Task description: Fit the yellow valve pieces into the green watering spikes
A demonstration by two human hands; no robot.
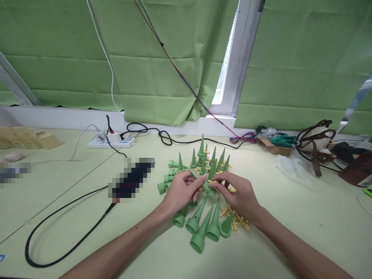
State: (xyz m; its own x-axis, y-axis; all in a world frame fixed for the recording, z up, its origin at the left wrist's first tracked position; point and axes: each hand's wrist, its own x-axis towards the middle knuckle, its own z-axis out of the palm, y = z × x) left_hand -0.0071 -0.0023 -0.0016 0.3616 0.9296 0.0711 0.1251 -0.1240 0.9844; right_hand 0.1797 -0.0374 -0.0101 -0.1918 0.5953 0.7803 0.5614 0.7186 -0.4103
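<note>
My left hand is closed around a green plastic cone spike, whose tip points up and to the left. Between thumb and forefinger, my right hand pinches a small yellow plug against the side of that spike. Several more green cone spikes lie on their sides just in front of my hands. Behind them, other green cone spikes stand upright. A loose pile of yellow T-shaped plugs lies under and beside my right hand, and more are scattered among the standing spikes.
A pale table bears everything. To the left lie a blurred dark device with a looping black cable and a white power strip. At the right are a plastic bag, a cardboard box and a handbag.
</note>
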